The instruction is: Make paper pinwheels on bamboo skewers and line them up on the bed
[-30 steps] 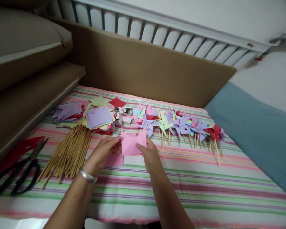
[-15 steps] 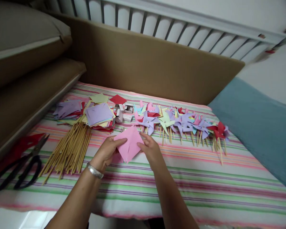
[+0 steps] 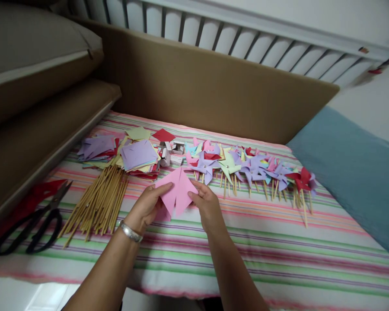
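Observation:
Between my hands is a square of pink paper (image 3: 178,185) turned corner-up, with a slit from its lower corner spread apart. My left hand (image 3: 149,203) pinches its left side, thumb on top. The right corner is held between the thumb and fingers of my right hand (image 3: 205,201). Another pink paper piece (image 3: 163,214) shows below, partly hidden by the left hand. Just beyond the hands lie a stack of coloured paper squares (image 3: 139,155) with a lilac one on top and some small white boxes (image 3: 171,159).
Finished paper pinwheels (image 3: 253,168) on sticks lie in a row at right. A bundle of wooden sticks (image 3: 95,205), black-handled scissors (image 3: 35,224) and more cut paper (image 3: 99,147) lie left on the striped cloth (image 3: 278,250). A brown board (image 3: 197,84) stands behind.
The slit at the paper's lower corner has opened into a wide gap as its two sides spread. Both hands keep their hold. The view has shifted slightly.

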Demonstrator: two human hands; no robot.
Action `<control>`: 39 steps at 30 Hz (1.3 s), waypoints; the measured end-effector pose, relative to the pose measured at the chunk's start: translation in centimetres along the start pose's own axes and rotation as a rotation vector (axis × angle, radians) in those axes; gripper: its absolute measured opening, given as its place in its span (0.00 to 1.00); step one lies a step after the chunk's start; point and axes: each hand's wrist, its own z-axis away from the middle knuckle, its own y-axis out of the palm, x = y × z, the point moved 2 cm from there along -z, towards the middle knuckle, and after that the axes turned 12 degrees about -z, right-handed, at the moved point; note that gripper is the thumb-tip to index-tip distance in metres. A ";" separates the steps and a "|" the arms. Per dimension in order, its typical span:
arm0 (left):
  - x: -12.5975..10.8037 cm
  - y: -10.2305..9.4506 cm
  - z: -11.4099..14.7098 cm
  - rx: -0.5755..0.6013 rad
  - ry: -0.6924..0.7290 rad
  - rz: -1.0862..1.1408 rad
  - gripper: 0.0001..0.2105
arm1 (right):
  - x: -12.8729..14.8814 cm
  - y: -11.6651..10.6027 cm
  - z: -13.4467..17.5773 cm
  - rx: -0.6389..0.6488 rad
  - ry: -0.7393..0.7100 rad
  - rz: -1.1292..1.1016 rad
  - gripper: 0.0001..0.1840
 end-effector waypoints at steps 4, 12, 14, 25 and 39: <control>0.0 0.0 -0.2 0.008 -0.001 0.046 0.11 | 0.5 0.0 0.0 -0.023 -0.011 -0.011 0.21; -1.1 -0.7 0.1 -0.006 -0.025 0.146 0.15 | 0.7 -0.8 -0.4 -0.020 -0.012 0.011 0.19; -1.2 -0.6 0.1 0.001 -0.008 0.163 0.16 | 0.7 -0.9 -0.4 -0.016 -0.024 0.004 0.18; -0.1 -0.3 -0.3 -0.028 -0.139 0.068 0.17 | 2.1 -2.2 -0.8 0.161 -0.261 0.014 0.05; 0.7 0.1 -0.1 0.077 -0.052 -0.010 0.07 | 1.2 -1.7 -0.9 -0.014 -0.025 -0.046 0.11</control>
